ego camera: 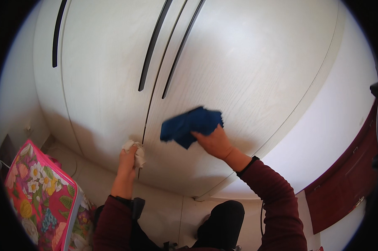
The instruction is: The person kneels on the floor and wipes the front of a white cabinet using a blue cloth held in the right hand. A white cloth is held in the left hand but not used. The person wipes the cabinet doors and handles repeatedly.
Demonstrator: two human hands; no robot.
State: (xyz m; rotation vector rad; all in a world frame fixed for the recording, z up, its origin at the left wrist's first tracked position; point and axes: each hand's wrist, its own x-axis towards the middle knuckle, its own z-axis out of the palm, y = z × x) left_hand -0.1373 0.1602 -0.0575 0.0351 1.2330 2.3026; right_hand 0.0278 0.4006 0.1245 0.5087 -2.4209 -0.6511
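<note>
My right hand (213,142) grips a dark blue cloth (193,124), which spreads out in front of the white wood-grain wardrobe door (248,78). Whether the cloth touches the door cannot be told. Lower and to the left, my left hand (127,158) holds a crumpled cream cloth (139,155) near the gap between two doors. Above the hands, long black handles (154,47) run along the doors, one on each side of that gap, and another handle (59,34) is at the far left.
A flowered pink fabric bag or case (40,194) stands at the lower left. Pale floor tiles (163,204) lie below the wardrobe. At the right are a white wall (305,147) and a dark red door (345,175). My bent knee (223,219) is below.
</note>
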